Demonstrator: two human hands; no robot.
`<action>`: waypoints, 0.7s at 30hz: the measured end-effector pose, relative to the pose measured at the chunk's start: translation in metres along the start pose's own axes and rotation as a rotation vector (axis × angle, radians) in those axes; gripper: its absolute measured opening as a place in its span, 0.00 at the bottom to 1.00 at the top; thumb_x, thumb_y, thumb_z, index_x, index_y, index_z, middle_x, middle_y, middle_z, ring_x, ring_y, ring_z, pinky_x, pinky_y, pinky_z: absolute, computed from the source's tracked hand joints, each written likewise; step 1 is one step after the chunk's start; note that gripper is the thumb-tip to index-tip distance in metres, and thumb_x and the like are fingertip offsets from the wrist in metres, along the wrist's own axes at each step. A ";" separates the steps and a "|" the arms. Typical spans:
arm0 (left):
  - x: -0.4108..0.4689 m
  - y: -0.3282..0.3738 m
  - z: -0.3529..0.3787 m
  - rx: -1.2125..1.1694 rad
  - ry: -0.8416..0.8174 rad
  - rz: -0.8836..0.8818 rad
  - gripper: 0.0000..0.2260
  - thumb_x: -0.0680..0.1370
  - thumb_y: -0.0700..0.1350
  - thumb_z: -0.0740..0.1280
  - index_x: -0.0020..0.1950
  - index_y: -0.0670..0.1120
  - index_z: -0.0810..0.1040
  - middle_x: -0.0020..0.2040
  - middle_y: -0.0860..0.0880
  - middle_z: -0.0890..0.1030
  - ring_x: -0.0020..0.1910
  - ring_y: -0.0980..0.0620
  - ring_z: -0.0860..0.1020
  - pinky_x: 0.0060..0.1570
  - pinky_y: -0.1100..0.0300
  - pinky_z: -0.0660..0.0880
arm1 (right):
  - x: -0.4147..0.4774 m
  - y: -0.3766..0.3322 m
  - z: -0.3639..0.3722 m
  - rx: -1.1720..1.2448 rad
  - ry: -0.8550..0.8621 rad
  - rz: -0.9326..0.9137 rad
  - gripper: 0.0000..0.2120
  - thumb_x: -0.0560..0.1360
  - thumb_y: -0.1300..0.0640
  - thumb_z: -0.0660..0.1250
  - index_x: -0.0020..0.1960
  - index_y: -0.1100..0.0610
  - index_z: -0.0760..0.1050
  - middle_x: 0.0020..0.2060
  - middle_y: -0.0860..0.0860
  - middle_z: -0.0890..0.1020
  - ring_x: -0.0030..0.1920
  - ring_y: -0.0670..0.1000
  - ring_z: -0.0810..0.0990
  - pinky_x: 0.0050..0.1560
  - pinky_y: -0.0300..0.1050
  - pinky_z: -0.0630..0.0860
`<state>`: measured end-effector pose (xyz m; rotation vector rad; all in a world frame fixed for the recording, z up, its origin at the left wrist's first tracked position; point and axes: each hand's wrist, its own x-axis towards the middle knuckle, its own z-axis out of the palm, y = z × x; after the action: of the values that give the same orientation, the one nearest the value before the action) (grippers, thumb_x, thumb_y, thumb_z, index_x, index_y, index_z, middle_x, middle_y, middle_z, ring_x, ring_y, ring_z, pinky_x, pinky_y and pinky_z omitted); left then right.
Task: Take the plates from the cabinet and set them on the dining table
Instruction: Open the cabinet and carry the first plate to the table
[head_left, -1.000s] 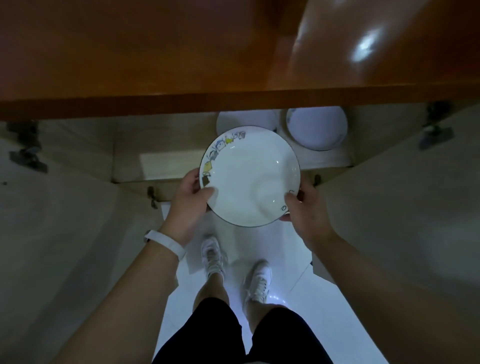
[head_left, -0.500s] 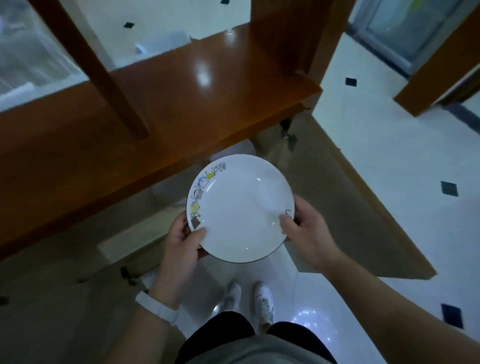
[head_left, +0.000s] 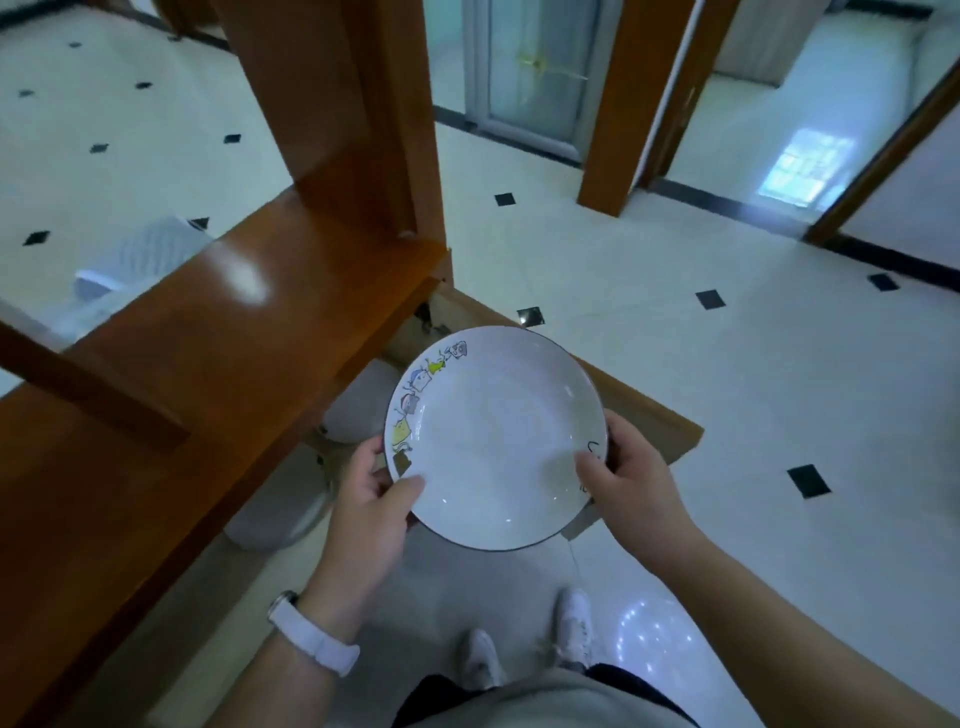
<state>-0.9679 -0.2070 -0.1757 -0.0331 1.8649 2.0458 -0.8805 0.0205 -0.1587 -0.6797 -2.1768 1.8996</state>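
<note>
Head view, vs 0.5 s ago: more open floor shows, cabinet (head_left: 218, 364) sits further left. White plate (head_left: 496, 436) held level betw. both hands; left hand (head_left: 371, 496) & right hand (head_left: 631, 480) grip opposite rims, thumbs on top.

Plate (head_left: 496, 441) sits between both hands, in front of the body and above the floor (head_left: 727, 415). Left hand (head_left: 363, 499) grips its left rim, right hand (head_left: 631, 478) its right rim, thumbs on top. Cabinet (head_left: 208, 364) stands to the left; a post (head_left: 358, 119) rises from the far end of its top. The open cabinet door (head_left: 649, 410) juts out behind the plate. Dishes (head_left: 358, 410) lie inside the cabinet, left of the plate. Two shoes (head_left: 480, 660) stand on the floor beneath it.
</note>
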 end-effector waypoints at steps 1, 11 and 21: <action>0.001 0.001 0.003 0.005 -0.024 0.004 0.24 0.73 0.32 0.66 0.49 0.65 0.81 0.51 0.54 0.86 0.49 0.51 0.84 0.39 0.61 0.80 | -0.004 -0.001 -0.003 -0.016 0.029 -0.005 0.20 0.74 0.65 0.62 0.54 0.41 0.79 0.38 0.51 0.81 0.35 0.44 0.77 0.34 0.31 0.74; -0.007 0.004 0.087 0.078 -0.383 0.014 0.19 0.65 0.44 0.69 0.53 0.62 0.80 0.52 0.50 0.85 0.48 0.50 0.84 0.39 0.61 0.80 | -0.073 0.002 -0.077 0.123 0.379 0.036 0.16 0.68 0.61 0.61 0.47 0.44 0.79 0.31 0.46 0.76 0.30 0.45 0.73 0.28 0.35 0.73; -0.087 -0.001 0.221 0.102 -0.553 0.043 0.20 0.73 0.34 0.66 0.50 0.60 0.81 0.49 0.50 0.86 0.46 0.51 0.84 0.38 0.62 0.79 | -0.159 0.019 -0.200 0.192 0.580 -0.012 0.20 0.68 0.65 0.61 0.48 0.43 0.80 0.32 0.43 0.79 0.30 0.43 0.75 0.28 0.32 0.72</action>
<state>-0.8357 -0.0157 -0.1263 0.5459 1.6155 1.7440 -0.6527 0.1300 -0.1162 -1.0197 -1.6140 1.6100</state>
